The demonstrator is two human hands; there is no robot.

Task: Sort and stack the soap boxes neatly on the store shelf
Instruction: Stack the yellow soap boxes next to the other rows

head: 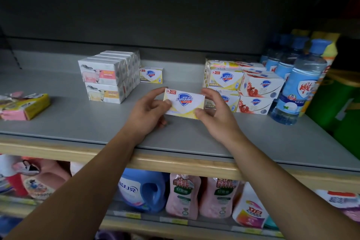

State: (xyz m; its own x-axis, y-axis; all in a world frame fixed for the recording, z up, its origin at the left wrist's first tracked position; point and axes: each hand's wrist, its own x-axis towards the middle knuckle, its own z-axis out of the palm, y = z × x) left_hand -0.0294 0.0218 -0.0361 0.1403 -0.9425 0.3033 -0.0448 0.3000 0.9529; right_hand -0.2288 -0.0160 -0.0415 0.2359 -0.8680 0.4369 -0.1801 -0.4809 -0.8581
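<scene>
Above the middle of the grey shelf [78, 121], both hands hold one yellow-and-white Safeguard soap box [184, 104]. My left hand [150, 112] pinches its left end and my right hand [214, 109] pinches its right end. Another yellow Safeguard box [151, 75] stands alone further back. To its left sits a stack of white sheep-print soap boxes [105, 80]. On the right, yellow Safeguard boxes [225, 80] and red-patterned Safeguard boxes [261, 87] are stacked side by side.
Blue-capped bottles [300, 82] stand at the right end of the shelf. A pink and yellow soap pack [23, 106] lies at the left edge. Detergent jugs [144, 191] and pink refill pouches [183, 195] fill the lower shelf.
</scene>
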